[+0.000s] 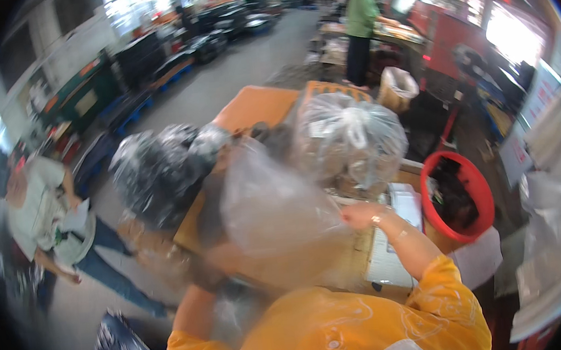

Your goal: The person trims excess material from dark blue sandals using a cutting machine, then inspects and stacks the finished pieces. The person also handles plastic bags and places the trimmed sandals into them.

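Bag [273, 205] apparently between right fingers [349, 215]

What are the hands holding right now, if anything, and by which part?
A clear plastic bag: the right hand holds it at its right edge. The left hand is too blurred to tell whether it grips anything.

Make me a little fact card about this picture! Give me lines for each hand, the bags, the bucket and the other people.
Right hand: holding the clear bag by its edge
Left hand: beside the same bag, too blurry to tell its grip
Other bags: a knotted see-through bag; a dark bag
Bucket: red bucket, dark stuff inside
Other people: green top; pale top
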`<state>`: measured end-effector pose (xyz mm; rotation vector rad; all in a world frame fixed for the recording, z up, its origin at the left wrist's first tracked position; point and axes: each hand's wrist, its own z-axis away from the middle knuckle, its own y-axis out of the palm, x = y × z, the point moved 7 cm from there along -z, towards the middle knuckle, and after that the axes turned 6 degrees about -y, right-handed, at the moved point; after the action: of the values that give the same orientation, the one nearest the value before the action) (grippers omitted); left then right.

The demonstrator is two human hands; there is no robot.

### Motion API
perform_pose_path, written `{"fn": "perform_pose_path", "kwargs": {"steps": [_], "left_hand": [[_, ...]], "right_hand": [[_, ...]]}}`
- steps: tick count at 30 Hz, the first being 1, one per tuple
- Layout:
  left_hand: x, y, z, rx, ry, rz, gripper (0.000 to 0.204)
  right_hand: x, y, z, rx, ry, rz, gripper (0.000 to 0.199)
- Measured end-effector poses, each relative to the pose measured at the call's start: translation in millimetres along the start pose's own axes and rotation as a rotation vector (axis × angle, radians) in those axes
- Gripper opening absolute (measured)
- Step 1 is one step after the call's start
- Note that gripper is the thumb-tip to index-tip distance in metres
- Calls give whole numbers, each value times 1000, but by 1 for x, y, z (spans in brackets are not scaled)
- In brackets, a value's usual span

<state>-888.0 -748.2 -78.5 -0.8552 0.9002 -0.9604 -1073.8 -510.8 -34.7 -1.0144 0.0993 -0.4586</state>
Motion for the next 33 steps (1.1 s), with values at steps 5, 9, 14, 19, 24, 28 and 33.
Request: {"fn": "perform_pose_path", "kwargs": {"steps": [5, 9, 14, 19, 24, 28, 33], "left_hand": [[-31, -116, 58, -1088, 238, 418, 21], [-72, -163, 165, -1796, 870, 401, 23], [-60, -4, 19, -271, 111, 398, 31], [-16, 103, 2, -366, -10, 973, 24], [-23, 93, 20, -513, 6, 1208, 40], [3, 75, 40, -738, -145, 811, 41], [45, -40, 57, -745, -301, 493, 47]], "right_hand": [[-52, -77, 100, -1355, 52, -328, 9], [-45, -90, 159, -1527, 62, 38, 26], [-32, 54, 10, -319, -260, 183, 16], [-15, 120, 7, 56, -6, -584, 25], [14, 107, 2, -69, -15, -355, 38], [-27, 153, -28, 80, 139, -96, 42], [-121, 29, -12, -780, 152, 73, 38]]}}
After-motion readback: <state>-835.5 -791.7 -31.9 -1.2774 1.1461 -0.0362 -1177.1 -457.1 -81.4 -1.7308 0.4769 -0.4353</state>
